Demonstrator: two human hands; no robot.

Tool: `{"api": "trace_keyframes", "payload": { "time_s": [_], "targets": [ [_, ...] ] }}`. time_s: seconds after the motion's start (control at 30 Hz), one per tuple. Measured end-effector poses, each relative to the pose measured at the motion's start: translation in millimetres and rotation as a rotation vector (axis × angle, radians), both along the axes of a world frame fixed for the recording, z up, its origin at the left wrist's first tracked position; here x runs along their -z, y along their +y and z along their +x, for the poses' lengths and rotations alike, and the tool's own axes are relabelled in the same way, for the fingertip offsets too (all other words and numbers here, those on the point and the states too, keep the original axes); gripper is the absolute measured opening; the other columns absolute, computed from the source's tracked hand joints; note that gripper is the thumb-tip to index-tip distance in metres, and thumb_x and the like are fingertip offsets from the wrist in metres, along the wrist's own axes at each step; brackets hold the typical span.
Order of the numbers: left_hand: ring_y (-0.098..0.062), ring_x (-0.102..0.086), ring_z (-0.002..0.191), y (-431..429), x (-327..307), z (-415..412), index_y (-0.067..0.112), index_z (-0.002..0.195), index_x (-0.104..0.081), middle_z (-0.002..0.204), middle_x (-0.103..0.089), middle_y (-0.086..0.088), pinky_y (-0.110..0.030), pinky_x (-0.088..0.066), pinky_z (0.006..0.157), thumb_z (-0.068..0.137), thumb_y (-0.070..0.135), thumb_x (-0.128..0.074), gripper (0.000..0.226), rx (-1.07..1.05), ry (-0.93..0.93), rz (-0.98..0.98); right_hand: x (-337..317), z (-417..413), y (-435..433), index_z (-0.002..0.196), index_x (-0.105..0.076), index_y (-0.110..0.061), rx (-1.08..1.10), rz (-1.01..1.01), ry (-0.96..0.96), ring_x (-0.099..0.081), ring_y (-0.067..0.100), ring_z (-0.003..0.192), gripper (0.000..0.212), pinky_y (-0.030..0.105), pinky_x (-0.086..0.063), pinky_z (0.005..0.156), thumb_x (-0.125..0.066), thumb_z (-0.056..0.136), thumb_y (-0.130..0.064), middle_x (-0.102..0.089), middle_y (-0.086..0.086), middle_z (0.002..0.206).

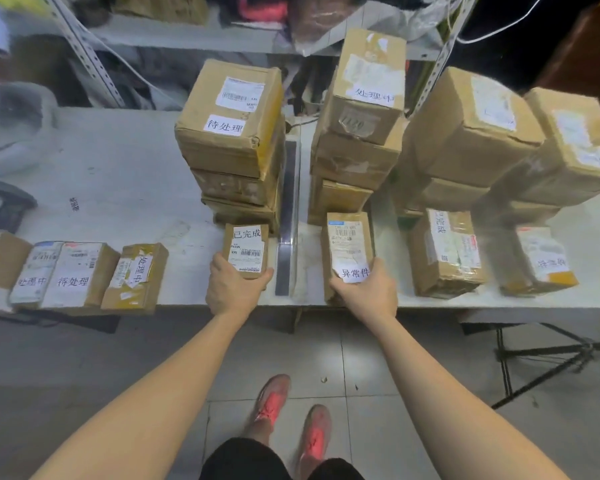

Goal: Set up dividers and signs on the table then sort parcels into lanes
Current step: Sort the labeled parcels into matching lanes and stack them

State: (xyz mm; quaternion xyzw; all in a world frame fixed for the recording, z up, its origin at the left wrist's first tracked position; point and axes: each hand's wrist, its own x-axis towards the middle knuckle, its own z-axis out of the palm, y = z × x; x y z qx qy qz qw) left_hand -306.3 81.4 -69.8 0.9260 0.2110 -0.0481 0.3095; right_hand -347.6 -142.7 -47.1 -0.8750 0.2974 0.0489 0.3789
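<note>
Head camera, looking steeply down, near table (125, 161) front edge.

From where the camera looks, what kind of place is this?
Probably a parcel sorting room or small depot: stacked cardboard parcels with shipping labels and status slips sit on a white table, a clear divider splits it into lanes, and slotted metal shelving stands behind.

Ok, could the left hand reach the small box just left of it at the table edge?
Probably yes: only bare table lies between the left hand and that box, but it already holds a parcel.
</note>
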Motion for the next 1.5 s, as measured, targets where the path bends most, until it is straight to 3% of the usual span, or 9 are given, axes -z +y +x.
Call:
{"api": "trace_keyframes", "payload": {
  "time_s": [0.1,0.23,0.33,0.43,0.67,0.8,0.93,1.23,1.5],
  "targets": [
    [-0.032,-0.059,0.109,2,1,2,0.009,0.132,-0.034,0.123,-0.053,-0.01,-0.045,-0.054,0.078,0.059,0.072,-0.078,0.105,0.04,0.04,0.005,3,0,-2,0.116,-0.047,-0.025,-0.002,0.047,-0.028,-0.061,0.016,0.093,0.072,0.02,-0.039,0.054,-0.078,0.057,-0.053,-0.058,-0.008,0.105],
    [-0.032,-0.056,0.113,7,-10,6,0.008,0.134,-0.036,0.126,-0.052,-0.012,-0.045,-0.051,0.086,0.059,0.078,-0.073,0.109,0.124,0.098,0.101,1,-1,-10,0.129,-0.042,-0.022,-0.062,0.032,0.014,-0.06,0.022,0.11,0.088,0.039,-0.055,0.075,-0.079,0.06,-0.061,-0.057,-0.003,0.119],
    [-0.034,-0.052,0.122,12,-26,5,0.007,0.141,-0.036,0.137,-0.049,-0.014,-0.045,-0.045,0.093,0.076,0.072,-0.063,0.096,0.159,0.085,0.17,-9,0,-16,0.145,-0.034,-0.02,-0.079,-0.049,0.009,-0.053,0.028,0.124,0.097,0.045,-0.05,0.09,-0.068,0.069,-0.07,-0.053,0.003,0.136],
    [-0.032,-0.05,0.125,22,-45,0,0.008,0.143,-0.039,0.14,-0.049,-0.012,-0.042,-0.042,0.098,0.086,0.061,-0.059,0.08,0.223,0.065,0.27,-27,9,-20,0.15,-0.031,-0.017,-0.135,-0.149,-0.093,-0.043,0.029,0.133,0.086,0.046,-0.041,0.103,-0.06,0.081,-0.06,-0.045,0.008,0.147],
    [-0.032,-0.05,0.125,76,-109,-11,0.011,0.145,-0.039,0.144,-0.048,-0.009,-0.041,-0.042,0.1,0.093,0.04,-0.054,0.062,0.317,0.061,0.493,-74,34,12,0.144,-0.04,-0.02,-0.535,-0.359,-0.217,-0.045,0.026,0.128,0.068,0.043,-0.045,0.099,-0.062,0.086,-0.047,-0.05,0.004,0.142],
    [-0.033,-0.053,0.119,113,-144,-21,0.013,0.138,-0.045,0.137,-0.053,-0.008,-0.04,-0.041,0.097,0.093,0.038,-0.052,0.052,0.29,0.026,0.573,-99,38,52,0.143,-0.04,-0.02,-0.671,-0.374,-0.287,-0.043,0.026,0.13,0.067,0.041,-0.044,0.101,-0.064,0.086,-0.045,-0.048,0.003,0.143],
    [-0.031,-0.052,0.122,157,-165,-31,0.014,0.138,-0.043,0.137,-0.053,-0.006,-0.039,-0.04,0.099,0.091,0.04,-0.056,0.056,0.289,0.015,0.642,-120,36,97,0.144,-0.039,-0.02,-0.762,-0.456,-0.348,-0.043,0.024,0.129,0.068,0.04,-0.048,0.095,-0.063,0.086,-0.047,-0.048,0.002,0.144],
    [-0.028,-0.052,0.121,279,-172,-47,0.016,0.143,-0.038,0.137,-0.052,-0.007,-0.039,-0.044,0.092,0.09,0.04,-0.057,0.061,0.298,-0.071,0.654,-147,27,217,0.147,-0.037,-0.019,-0.849,-0.587,-0.36,-0.043,0.025,0.129,0.069,0.04,-0.046,0.096,-0.06,0.086,-0.043,-0.046,0.002,0.146],
    [-0.028,-0.053,0.116,369,-150,-36,0.013,0.132,-0.045,0.127,-0.055,-0.008,-0.041,-0.045,0.087,0.089,0.04,-0.058,0.053,0.35,-0.066,0.632,-132,16,304,0.148,-0.035,-0.02,-0.819,-0.614,-0.276,-0.042,0.026,0.132,0.07,0.042,-0.046,0.094,-0.061,0.087,-0.042,-0.047,0.004,0.145]
  ]
}}
